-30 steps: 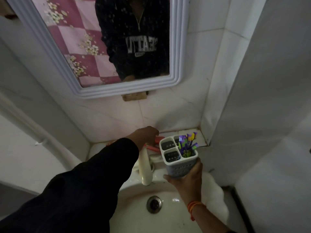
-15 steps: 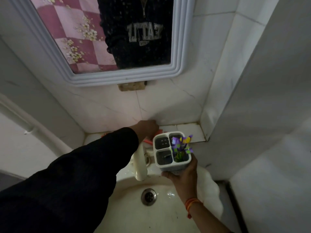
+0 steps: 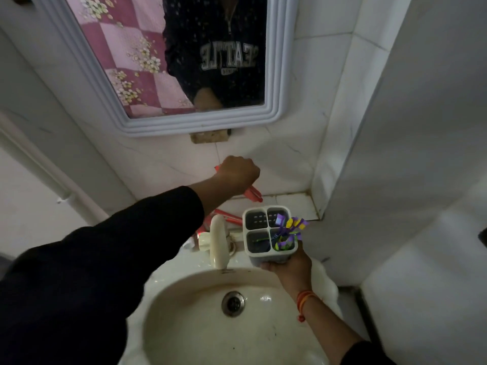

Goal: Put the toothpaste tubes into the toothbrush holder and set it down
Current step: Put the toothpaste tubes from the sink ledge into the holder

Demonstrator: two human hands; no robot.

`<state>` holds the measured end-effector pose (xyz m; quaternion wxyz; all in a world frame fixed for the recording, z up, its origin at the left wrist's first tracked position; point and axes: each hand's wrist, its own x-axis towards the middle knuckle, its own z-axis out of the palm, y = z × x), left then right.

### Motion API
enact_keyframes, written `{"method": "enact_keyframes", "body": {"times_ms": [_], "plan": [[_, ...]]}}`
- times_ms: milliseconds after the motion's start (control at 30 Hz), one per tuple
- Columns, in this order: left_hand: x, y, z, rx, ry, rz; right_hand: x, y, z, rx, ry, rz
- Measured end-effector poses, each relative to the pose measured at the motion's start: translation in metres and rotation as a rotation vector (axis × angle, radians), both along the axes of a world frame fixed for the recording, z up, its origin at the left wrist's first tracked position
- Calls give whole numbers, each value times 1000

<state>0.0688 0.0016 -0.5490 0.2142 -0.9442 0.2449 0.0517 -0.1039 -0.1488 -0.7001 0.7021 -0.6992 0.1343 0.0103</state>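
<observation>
Left hand: the left hand point(image 3: 238, 175) is fisted, fingers wrapped round a red toothpaste tube point(image 3: 252, 193), lifted clear of the tiled ledge point(image 3: 290, 204) in the corner.
Tube axis: long axis tilted, running from about 10 o'clock down to 4 o'clock; the lower end sticks out below the fist, a sliver shows above it.
Right hand: the right hand point(image 3: 290, 267) cups the base of the white plastic four-compartment toothbrush holder point(image 3: 270, 229), fingers closed under it, holding it upright over the basin's back edge.
Holder contents: purple and yellow brush heads fill the 4 o'clock compartment; the two left compartments look free.
Key relation: the holder sits at roughly 5 o'clock from the fist, near but apart; the tube's lower end already leans that way.
Second tube: another red tube point(image 3: 229, 218) lies on the counter beside the cream tap point(image 3: 218, 241).
Next, likely: swing the tube more upright, then down into a free slot.
</observation>
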Motion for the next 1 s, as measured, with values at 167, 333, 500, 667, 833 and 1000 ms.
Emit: {"method": "enact_keyframes", "body": {"times_ms": [167,333,500,667,833,1000], "plan": [[-36,-13,58,-78,-63,75,-1,-4,16,-77,40,34],[-62,-31,91,-187,-80,78,1,-3,11,-162,70,49],[-72,-52,74,-308,62,143,0,1,20,23,88,-11],[-70,-58,35,-556,177,221,9,1,14,310,126,-2],[-62,-53,5,-706,327,387,10,0,13,353,184,47],[-45,-32,10,-966,560,590,13,-8,2,393,206,-16]]}}
